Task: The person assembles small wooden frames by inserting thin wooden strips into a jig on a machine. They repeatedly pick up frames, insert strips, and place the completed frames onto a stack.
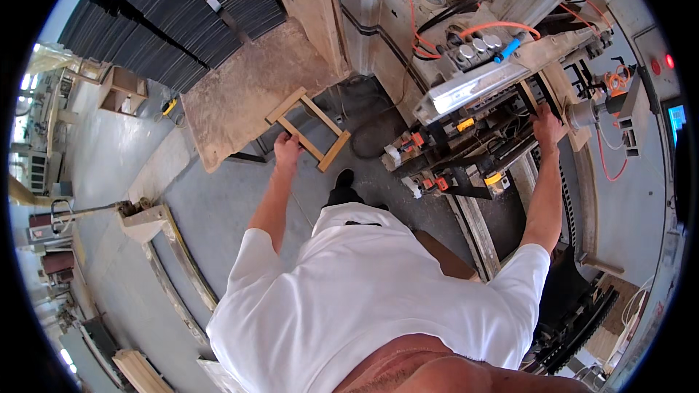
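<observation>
A slatted wooden frame [334, 151] tilts above the gray floor [211, 207], ahead of us and slightly to our left, where its upper end overlaps the edge of a brown worktable [240, 94] in our view; whether the two touch, we cannot tell. Our left hand [287, 149] pinches the frame's near rail toward its left end, the forearm angled forward and the elbow slightly bent, away from the body. On the other side, our right hand [547, 129] stretches out to a machine [470, 93], its arm swung wide and its forearm pointing almost straight ahead. The fingers there meet a pale strip [527, 94] and dark parts beside it, but we cannot tell whether they close on anything. Between our two arms, a dark shoe [345, 178] shows beyond the hem of our white shirt [393, 284]. Farther out, black stacked strips [175, 18] crowd the back of the worktable, an orange hose [502, 26] arcs over the machine, and a red light [670, 60] glows above a blue screen [678, 118] at far right. An open wooden cabinet [120, 91] stands on the floor at far left.
</observation>
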Demonstrator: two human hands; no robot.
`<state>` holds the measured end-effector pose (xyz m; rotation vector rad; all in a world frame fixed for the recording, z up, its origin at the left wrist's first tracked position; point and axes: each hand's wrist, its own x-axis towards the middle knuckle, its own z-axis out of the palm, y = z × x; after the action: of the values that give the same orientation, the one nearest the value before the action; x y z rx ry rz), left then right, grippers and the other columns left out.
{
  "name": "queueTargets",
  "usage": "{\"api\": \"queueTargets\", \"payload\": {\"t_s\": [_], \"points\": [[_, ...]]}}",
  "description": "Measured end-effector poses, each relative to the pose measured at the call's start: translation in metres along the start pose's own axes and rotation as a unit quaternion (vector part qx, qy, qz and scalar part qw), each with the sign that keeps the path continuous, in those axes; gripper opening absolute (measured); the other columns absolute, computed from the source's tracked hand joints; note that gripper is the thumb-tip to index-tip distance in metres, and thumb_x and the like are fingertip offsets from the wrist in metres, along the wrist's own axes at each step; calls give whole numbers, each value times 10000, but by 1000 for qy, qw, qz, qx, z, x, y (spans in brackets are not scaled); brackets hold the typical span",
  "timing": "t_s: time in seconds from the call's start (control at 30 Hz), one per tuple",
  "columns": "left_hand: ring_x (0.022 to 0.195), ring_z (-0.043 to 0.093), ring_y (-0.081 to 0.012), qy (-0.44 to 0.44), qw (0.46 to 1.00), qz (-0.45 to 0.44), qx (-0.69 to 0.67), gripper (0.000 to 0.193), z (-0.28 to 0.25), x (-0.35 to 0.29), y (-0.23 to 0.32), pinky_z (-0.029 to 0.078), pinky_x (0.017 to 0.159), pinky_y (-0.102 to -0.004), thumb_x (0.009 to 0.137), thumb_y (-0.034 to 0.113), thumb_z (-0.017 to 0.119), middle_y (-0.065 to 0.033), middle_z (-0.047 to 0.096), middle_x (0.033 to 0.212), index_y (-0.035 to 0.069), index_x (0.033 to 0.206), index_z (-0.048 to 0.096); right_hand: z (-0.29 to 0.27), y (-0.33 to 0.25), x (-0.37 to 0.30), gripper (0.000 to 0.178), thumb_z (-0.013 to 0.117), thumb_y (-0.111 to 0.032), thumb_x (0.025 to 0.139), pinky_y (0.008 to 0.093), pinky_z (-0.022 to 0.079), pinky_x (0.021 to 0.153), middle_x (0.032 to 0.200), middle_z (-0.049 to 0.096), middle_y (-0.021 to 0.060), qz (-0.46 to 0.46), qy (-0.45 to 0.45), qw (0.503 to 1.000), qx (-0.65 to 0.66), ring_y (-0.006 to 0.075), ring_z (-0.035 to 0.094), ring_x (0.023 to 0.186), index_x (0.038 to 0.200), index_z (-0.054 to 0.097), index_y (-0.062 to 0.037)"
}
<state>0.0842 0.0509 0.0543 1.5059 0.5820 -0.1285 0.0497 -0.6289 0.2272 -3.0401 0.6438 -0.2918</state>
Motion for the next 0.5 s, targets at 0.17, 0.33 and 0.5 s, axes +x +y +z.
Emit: {"api": "queueTargets", "payload": {"t_s": [0.17,0.33,0.5], "points": [[703,570,-133,-26,998,-25,-47,184,-4,104,30,551,685,-316,902,125,538,-23,580,790,29,1055,578,-20,-15,-12,307,718,-276,778,431,460,842,954,693,98,60,75,995,29,326,640,943,1014,639,-98],[797,648,-226,-8,993,-95,-75,264,7,221,31,541,570,-313,921,88,522,-108,643,960,3,1167,565,-42,-96,-73,250,681,-199,871,306,500,786,925,694,106,149,208,941,222,175,651,865,1038,655,-15],[757,654,-236,38,990,-74,113,260,35,311,15,539,606,-374,897,191,560,-103,670,956,45,1104,618,-20,-164,-190,167,657,-100,898,261,504,733,896,681,63,195,234,892,335,120,626,808,1010,647,23]]}}
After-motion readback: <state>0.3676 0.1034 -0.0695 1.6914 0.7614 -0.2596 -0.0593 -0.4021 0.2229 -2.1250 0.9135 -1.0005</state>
